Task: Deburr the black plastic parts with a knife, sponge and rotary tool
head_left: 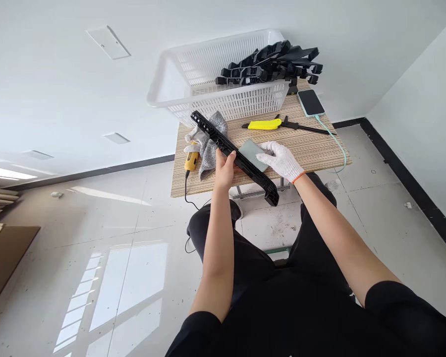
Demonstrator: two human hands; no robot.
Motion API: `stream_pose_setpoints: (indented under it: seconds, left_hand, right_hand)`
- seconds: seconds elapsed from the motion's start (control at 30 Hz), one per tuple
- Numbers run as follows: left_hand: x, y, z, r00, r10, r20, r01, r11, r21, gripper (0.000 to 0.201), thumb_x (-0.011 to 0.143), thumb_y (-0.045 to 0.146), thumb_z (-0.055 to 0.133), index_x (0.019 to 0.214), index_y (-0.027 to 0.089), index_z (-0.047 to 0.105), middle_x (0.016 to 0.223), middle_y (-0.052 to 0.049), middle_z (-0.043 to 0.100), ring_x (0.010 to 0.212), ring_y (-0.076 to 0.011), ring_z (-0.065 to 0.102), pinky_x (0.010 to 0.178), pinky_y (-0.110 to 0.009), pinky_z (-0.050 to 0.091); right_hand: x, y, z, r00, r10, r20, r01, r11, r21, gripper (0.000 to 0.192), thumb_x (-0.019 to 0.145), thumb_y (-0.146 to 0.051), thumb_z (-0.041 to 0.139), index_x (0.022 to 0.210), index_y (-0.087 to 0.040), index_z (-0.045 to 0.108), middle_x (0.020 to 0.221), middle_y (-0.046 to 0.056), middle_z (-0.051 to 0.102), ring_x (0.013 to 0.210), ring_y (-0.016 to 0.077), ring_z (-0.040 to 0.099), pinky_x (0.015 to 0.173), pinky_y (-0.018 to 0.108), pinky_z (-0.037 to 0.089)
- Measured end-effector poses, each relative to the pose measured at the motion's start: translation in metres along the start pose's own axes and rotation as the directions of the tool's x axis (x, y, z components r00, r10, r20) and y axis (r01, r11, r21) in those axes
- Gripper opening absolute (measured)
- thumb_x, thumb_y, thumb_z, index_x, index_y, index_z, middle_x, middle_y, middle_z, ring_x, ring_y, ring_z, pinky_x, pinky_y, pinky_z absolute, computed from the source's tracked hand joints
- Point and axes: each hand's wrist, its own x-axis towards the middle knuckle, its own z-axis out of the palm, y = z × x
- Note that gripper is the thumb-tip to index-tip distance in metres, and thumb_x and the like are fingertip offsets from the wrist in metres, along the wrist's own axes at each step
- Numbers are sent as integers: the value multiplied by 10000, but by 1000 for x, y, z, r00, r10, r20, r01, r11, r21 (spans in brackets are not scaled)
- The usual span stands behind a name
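Note:
My bare left hand [225, 168] is closed around a long black plastic part [230, 146], held slantwise over the table's front edge. Its hooked end points down to the right. My right hand [280, 159], in a white knit glove with an orange cuff, grips the right edge of a flat grey-green rectangular sheet [253, 154]. The sheet lies just right of the black part; whether the two touch I cannot tell. Behind the part are a grey cloth [208, 157], a loose white glove [193, 140] and a yellow corded tool [192, 159], partly covered.
On the wood-grain table [312, 156] lie a yellow-handled cutter [262, 124], a black caliper-like tool [301, 126] and a phone [311, 103] with its cable. A white basket [230, 102] at the back holds several black parts [271, 63]. Cardboard boxes [7, 258] stand far left.

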Motion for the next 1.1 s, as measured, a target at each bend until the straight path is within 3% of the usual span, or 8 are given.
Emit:
stream_pose_setpoints:
  seconds: [0.1,0.37,0.5,0.67,0.8,0.9,1.03,1.1]
  left_hand:
    - [-1,0,0,1000,6,5,-6,1000,3,505,814,544,736,1133,263,464,853,7,595,823,-202,715,703,-348,633]
    - [-4,4,3,1000,0,-9,0,999,-34,506,821,522,739,1161,252,479,838,-6,588,962,-274,729,805,-452,639]
    - [-3,2,2,1000,5,-6,-6,999,-32,483,842,511,736,1184,260,506,833,-2,602,917,-255,739,789,-432,647]
    - [-2,0,0,1000,13,-3,-13,1000,4,518,853,566,720,1227,275,512,854,-5,635,877,-235,746,757,-388,652]
    - [-2,1,0,1000,-11,-5,11,1000,12,513,842,555,736,1202,262,518,814,-1,602,915,-250,738,797,-407,643]
    - [-3,0,0,1000,-15,0,15,1000,-3,487,852,548,725,1183,258,516,834,-8,591,954,-259,731,810,-415,637]
    - [-1,-3,-1,1000,21,-5,-21,1000,19,483,853,587,712,1156,264,519,834,6,583,835,-204,721,753,-374,638]
    - [1,-4,-2,1000,31,3,-31,999,34,507,845,617,708,1156,265,518,840,10,589,790,-184,714,728,-357,637]
  right_hand:
    - [0,2,0,1000,4,-4,-4,1000,2,398,833,-460,719,1150,-219,727,1126,46,773,986,232,705,915,398,557]
    - [4,8,-1,1000,19,5,-19,999,26,393,826,-456,735,1139,-220,727,1091,46,770,958,228,706,887,403,571]
    - [3,5,-3,997,56,49,-59,996,73,433,828,-457,736,1184,-210,717,1016,45,764,903,227,698,860,413,589]
    - [1,3,-2,997,66,-33,-62,993,102,453,832,-465,733,1209,-216,710,1058,59,751,964,247,692,891,440,591]
    - [0,2,-3,996,53,78,-60,994,87,424,806,-438,763,1172,-226,732,1056,52,762,949,247,698,900,463,591]
    - [0,1,-5,996,78,33,-81,992,101,419,816,-437,754,1169,-212,732,1021,53,769,906,238,704,862,445,603]
    - [1,1,-5,986,84,144,-102,987,121,378,777,-405,795,1096,-207,757,1051,59,778,941,237,714,875,412,604]
    - [1,0,-5,991,102,87,-112,987,115,379,758,-407,812,1071,-200,760,1048,68,781,946,239,714,865,402,607]
